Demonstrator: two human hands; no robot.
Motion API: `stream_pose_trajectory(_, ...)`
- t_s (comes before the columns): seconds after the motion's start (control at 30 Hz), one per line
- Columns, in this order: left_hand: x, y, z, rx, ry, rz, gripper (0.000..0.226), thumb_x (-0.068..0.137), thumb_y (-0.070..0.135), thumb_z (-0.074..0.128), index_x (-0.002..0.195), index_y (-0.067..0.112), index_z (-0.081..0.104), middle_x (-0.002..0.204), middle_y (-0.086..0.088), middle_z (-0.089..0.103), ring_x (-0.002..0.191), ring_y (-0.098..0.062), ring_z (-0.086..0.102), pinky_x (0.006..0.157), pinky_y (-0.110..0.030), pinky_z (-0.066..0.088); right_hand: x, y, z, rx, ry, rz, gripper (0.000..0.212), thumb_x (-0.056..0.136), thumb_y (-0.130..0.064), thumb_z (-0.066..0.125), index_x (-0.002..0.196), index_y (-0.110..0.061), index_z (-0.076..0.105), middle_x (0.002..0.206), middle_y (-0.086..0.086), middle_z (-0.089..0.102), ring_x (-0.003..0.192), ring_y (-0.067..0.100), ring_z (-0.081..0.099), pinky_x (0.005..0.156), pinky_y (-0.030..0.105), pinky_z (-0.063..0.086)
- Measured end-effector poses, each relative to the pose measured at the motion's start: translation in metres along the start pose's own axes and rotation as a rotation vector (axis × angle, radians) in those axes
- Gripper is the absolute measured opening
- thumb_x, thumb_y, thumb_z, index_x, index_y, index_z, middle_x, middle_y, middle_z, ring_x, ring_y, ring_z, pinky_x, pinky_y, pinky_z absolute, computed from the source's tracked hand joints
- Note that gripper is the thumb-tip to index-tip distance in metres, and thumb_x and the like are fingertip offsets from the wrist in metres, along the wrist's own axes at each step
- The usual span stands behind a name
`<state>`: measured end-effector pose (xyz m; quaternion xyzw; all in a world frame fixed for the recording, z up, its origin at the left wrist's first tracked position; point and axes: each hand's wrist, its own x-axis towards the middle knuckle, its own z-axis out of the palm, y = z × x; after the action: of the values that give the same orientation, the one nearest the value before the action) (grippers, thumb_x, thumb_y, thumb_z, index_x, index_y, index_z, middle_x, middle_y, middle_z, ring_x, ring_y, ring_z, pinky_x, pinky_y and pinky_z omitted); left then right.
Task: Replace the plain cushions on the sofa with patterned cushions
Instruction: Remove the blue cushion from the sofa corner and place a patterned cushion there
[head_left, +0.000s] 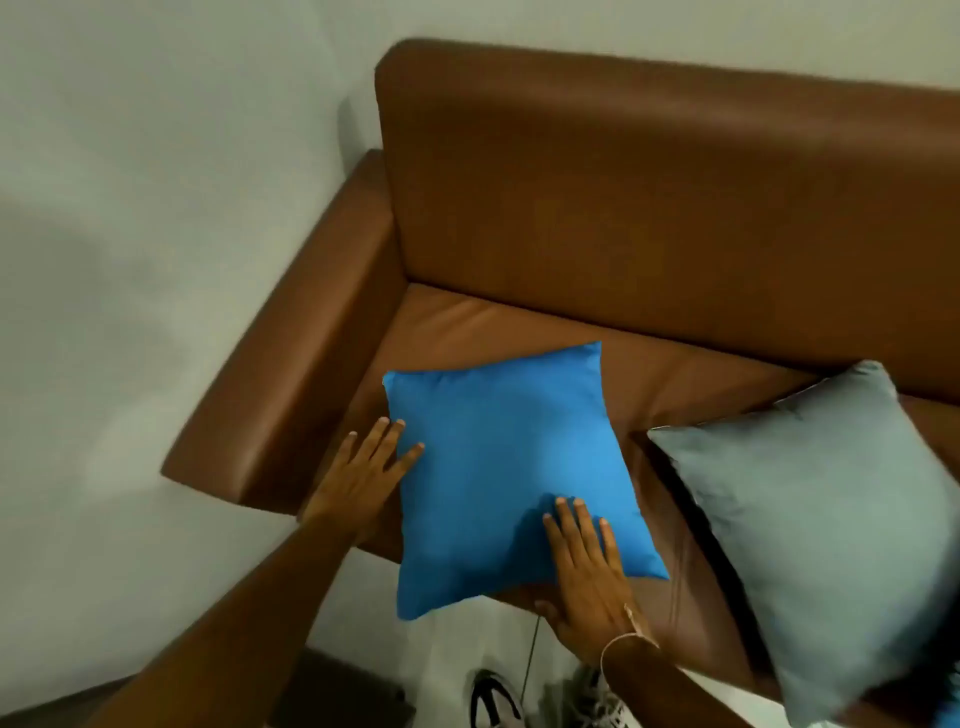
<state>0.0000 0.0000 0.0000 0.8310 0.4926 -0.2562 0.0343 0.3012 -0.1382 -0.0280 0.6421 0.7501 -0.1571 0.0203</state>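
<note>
A plain bright blue cushion (511, 467) lies flat on the seat of the brown leather sofa (649, 208), its near corner hanging over the seat's front edge. My left hand (363, 478) rests flat at the cushion's left edge, fingers spread and fingertips touching the fabric. On the cushion's near right corner lies my right hand (587, 571), fingers on top and thumb under the edge. To the right a plain grey-blue cushion (831, 530) lies on the seat. No patterned cushion is in view.
The sofa's left armrest (291, 374) stands close beside my left hand. A white wall runs behind and to the left. Below the seat's front edge are pale floor and my shoes (498, 701).
</note>
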Motion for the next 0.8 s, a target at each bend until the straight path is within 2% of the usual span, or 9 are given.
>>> stream_pose_trajectory(0.07, 0.026, -0.002, 0.016, 0.022, 0.07, 0.02, 0.096, 0.096, 0.017, 0.043, 0.142, 0.025, -0.041, 0.167, -0.016, -0.004, 0.154, -0.035, 0.0, 0.121, -0.055, 0.014, 0.01, 0.003, 0.033, 0.005, -0.001, 0.024, 0.108, 0.061, -0.058, 0.076, 0.147, -0.006, 0.036, 0.158, 0.017, 0.024, 0.148, 0.034, 0.01, 0.113, 0.055, 0.015)
stream_pose_trajectory(0.17, 0.06, 0.001, 0.051, -0.002, 0.27, 0.089, 0.081, 0.088, 0.015, 0.027, 0.152, 0.011, -0.023, 0.159, -0.025, 0.028, 0.145, -0.041, 0.032, 0.112, -0.056, 0.038, 0.021, 0.008, 0.077, 0.029, 0.018, 0.029, 0.109, 0.076, -0.072, 0.056, 0.153, -0.008, 0.014, 0.162, 0.016, 0.013, 0.149, 0.037, 0.009, 0.117, 0.06, 0.009)
stream_pose_trajectory(0.27, 0.076, 0.016, 0.074, -0.026, 0.325, 0.068, 0.071, 0.091, 0.013, 0.028, 0.154, 0.004, -0.005, 0.158, -0.029, 0.023, 0.146, -0.045, 0.026, 0.114, -0.057, 0.034, 0.035, 0.014, 0.1, 0.077, 0.075, 0.041, 0.116, 0.07, -0.087, 0.046, 0.153, -0.011, 0.015, 0.161, 0.013, 0.019, 0.149, 0.034, 0.016, 0.118, 0.059, 0.005)
stream_pose_trajectory(0.37, 0.081, 0.018, 0.079, -0.128, 0.307, 0.033, 0.067, 0.091, 0.017, 0.033, 0.155, 0.005, 0.014, 0.161, -0.025, 0.021, 0.148, -0.043, 0.022, 0.117, -0.057, 0.03, 0.046, 0.014, 0.102, 0.16, 0.13, 0.055, 0.109, 0.067, -0.087, 0.045, 0.147, -0.014, 0.033, 0.157, 0.008, 0.032, 0.148, 0.028, 0.023, 0.118, 0.055, 0.009)
stream_pose_trajectory(0.43, 0.078, 0.018, 0.069, -0.185, 0.29, 0.031, 0.067, 0.089, 0.021, 0.033, 0.154, 0.007, 0.023, 0.161, -0.022, 0.022, 0.148, -0.042, 0.023, 0.117, -0.056, 0.029, 0.05, 0.014, 0.095, 0.234, 0.211, 0.066, 0.098, 0.067, -0.083, 0.046, 0.14, -0.017, 0.045, 0.152, 0.003, 0.042, 0.145, 0.023, 0.029, 0.118, 0.051, 0.015)
stream_pose_trajectory(0.53, 0.071, 0.015, 0.053, -0.215, 0.254, 0.033, 0.067, 0.086, 0.022, 0.034, 0.152, 0.01, 0.029, 0.159, -0.02, 0.029, 0.146, -0.041, 0.028, 0.114, -0.057, 0.032, 0.053, 0.021, 0.071, 0.347, 0.278, 0.01, 0.084, 0.057, -0.062, 0.071, 0.127, -0.018, 0.058, 0.134, -0.002, 0.059, 0.138, 0.012, 0.036, 0.115, 0.043, 0.02)
stream_pose_trajectory(0.63, 0.065, 0.008, 0.021, -0.257, 0.242, 0.112, 0.072, 0.083, 0.019, 0.053, 0.151, 0.014, 0.03, 0.16, -0.012, 0.031, 0.146, -0.04, 0.028, 0.117, -0.056, 0.027, 0.064, 0.041, 0.018, 0.473, 0.361, -0.016, 0.064, 0.061, -0.039, 0.054, 0.12, -0.017, 0.063, 0.121, -0.001, 0.068, 0.123, 0.015, 0.055, 0.116, 0.026, 0.018)
stream_pose_trajectory(0.7, 0.065, 0.002, -0.008, -0.307, 0.312, 0.16, 0.083, 0.071, 0.012, 0.072, 0.148, 0.013, 0.041, 0.156, -0.006, 0.04, 0.144, -0.036, 0.035, 0.12, -0.047, 0.027, 0.072, 0.056, -0.023, 0.493, 0.426, -0.009, 0.062, 0.06, -0.027, 0.048, 0.118, -0.013, 0.065, 0.118, -0.001, 0.068, 0.116, 0.012, 0.057, 0.115, 0.016, 0.02)
stream_pose_trajectory(0.8, 0.069, -0.012, -0.062, -0.474, 0.491, 0.171, 0.079, 0.058, 0.006, 0.081, 0.133, 0.007, 0.059, 0.139, -0.007, 0.06, 0.133, -0.027, 0.053, 0.118, -0.031, 0.02, 0.093, 0.077, -0.088, 0.488, 0.446, 0.068, 0.054, 0.066, -0.026, 0.053, 0.118, -0.015, 0.064, 0.111, 0.001, 0.069, 0.103, 0.02, 0.064, 0.101, 0.002, 0.025)
